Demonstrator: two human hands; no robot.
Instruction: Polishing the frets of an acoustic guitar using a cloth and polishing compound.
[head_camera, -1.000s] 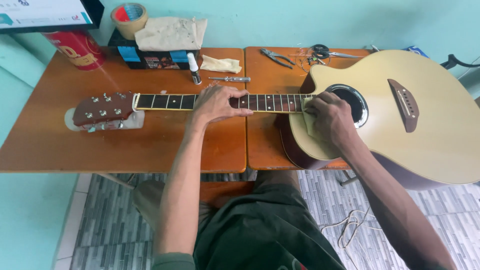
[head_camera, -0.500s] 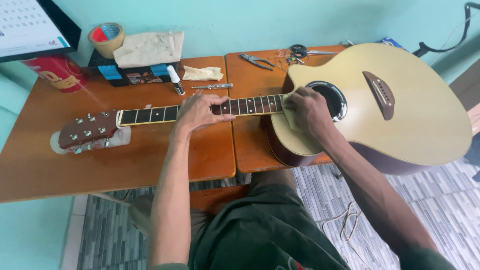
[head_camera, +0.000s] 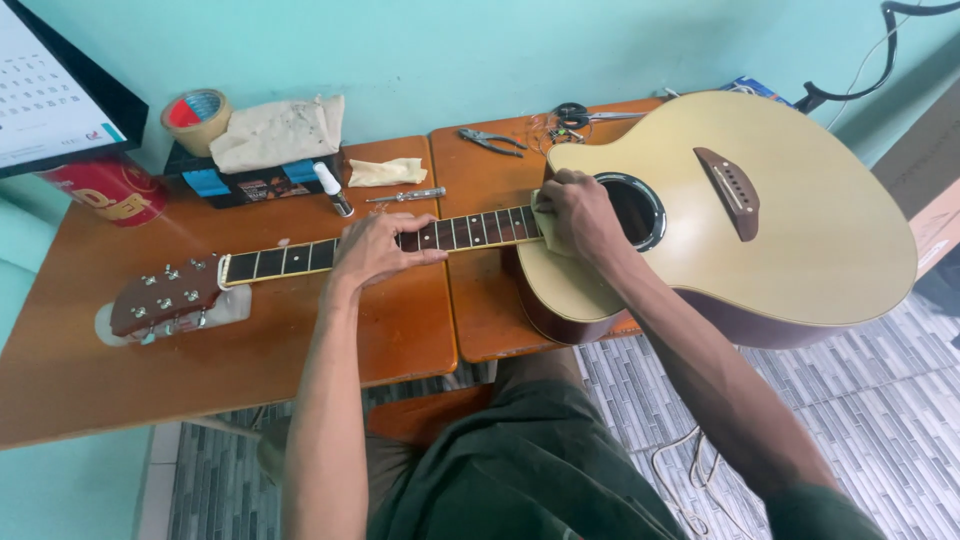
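A pale-topped acoustic guitar (head_camera: 780, 220) lies face up across two wooden tables, its headstock (head_camera: 165, 297) to the left on a pale pad. My left hand (head_camera: 380, 250) lies over the middle of the neck (head_camera: 280, 262), fingers draped across the fretboard and thumb along the near edge. My right hand (head_camera: 580, 215) is at the body end of the fretboard, beside the soundhole (head_camera: 640, 210). It presses a small pale cloth (head_camera: 545, 235) against the guitar.
At the back of the left table (head_camera: 60, 380) are a tape roll (head_camera: 195, 115), a rag on a dark box (head_camera: 270, 135), a small bottle (head_camera: 333, 190), a folded cloth (head_camera: 385, 172), a screwdriver (head_camera: 405, 196) and a red tin (head_camera: 100, 190). Pliers (head_camera: 492, 141) and scissors (head_camera: 580, 115) lie on the right table.
The view has swung, so the guitar sits more tilted in frame. Both hands keep their places on the neck and beside the soundhole.
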